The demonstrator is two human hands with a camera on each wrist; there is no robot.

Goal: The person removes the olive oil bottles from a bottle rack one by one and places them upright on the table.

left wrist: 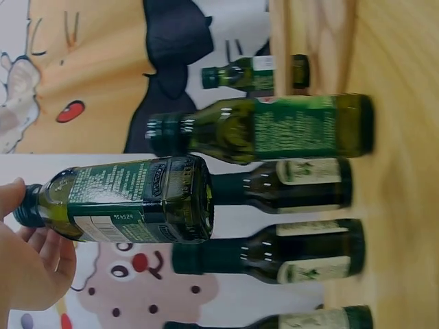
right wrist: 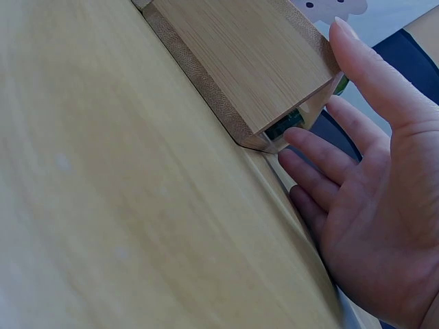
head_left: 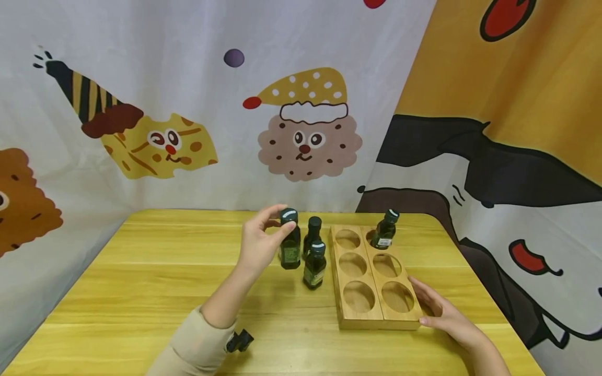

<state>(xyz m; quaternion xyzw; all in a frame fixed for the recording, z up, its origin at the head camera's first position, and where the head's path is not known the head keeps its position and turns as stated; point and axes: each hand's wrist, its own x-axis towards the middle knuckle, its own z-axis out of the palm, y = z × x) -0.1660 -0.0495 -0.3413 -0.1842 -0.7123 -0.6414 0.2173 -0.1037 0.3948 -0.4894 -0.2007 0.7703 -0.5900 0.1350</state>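
Observation:
My left hand pinches the dark cap of a green glass bottle, held upright in front of other bottles. In the left wrist view this held bottle shows a green label and a barcode. Close to its right stand a slim dark bottle and a small squarish bottle. A wooden rack with two columns of round holes lies to the right. One small bottle stands in its far right hole. With relaxed fingers, my right hand touches the rack's near right corner.
Several bottles line up in the left wrist view, among them a slim bottle. A black clip-like piece shows by the left sleeve. Behind the wooden table hangs a cartoon-printed curtain.

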